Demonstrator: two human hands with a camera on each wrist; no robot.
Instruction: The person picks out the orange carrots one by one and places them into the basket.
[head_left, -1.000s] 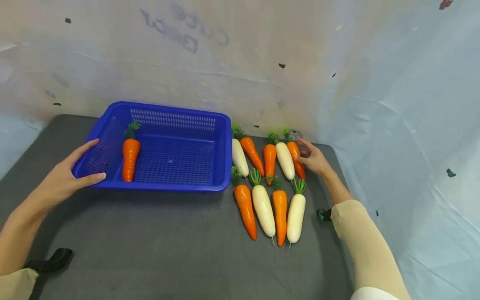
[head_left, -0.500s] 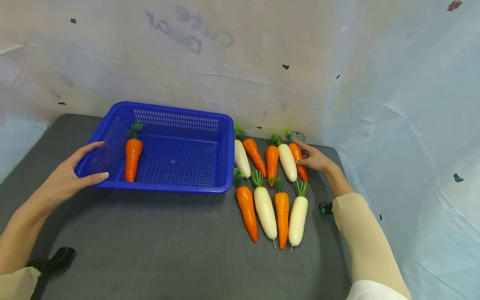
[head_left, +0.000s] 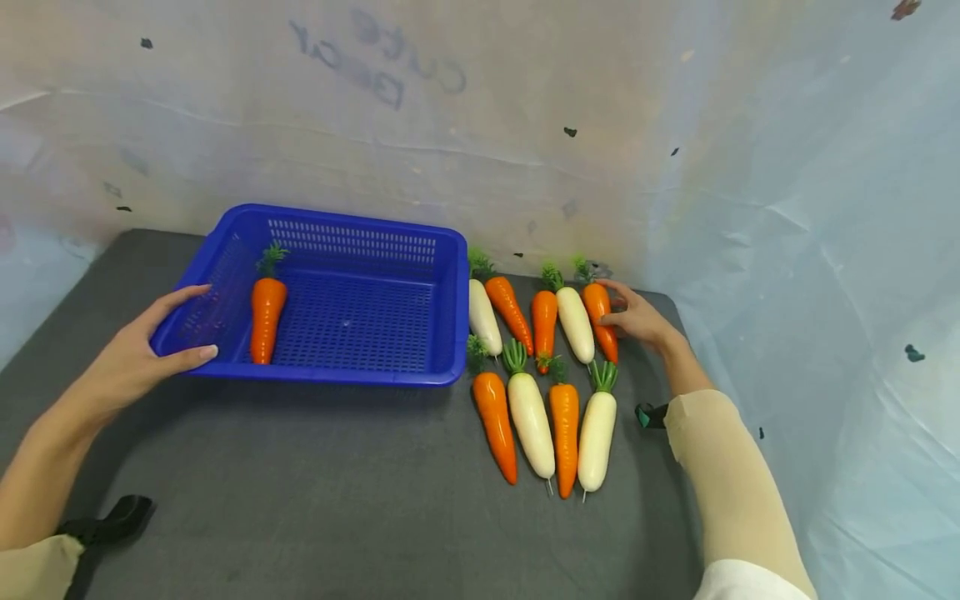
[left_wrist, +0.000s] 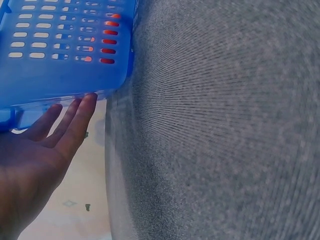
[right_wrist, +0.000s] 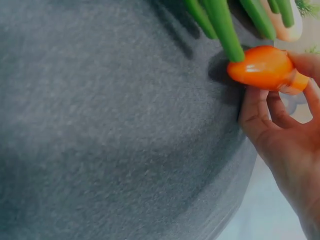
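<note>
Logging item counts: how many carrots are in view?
6: one carrot in the blue basket; on the table, back-left carrot, back-middle carrot, back-right carrot in the right hand; front-left carrot, front-right carrot. The basket may hide others.

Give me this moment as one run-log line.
left grip: holding blue basket at left end | right grip: holding rear-right carrot | blue basket contents: one carrot
</note>
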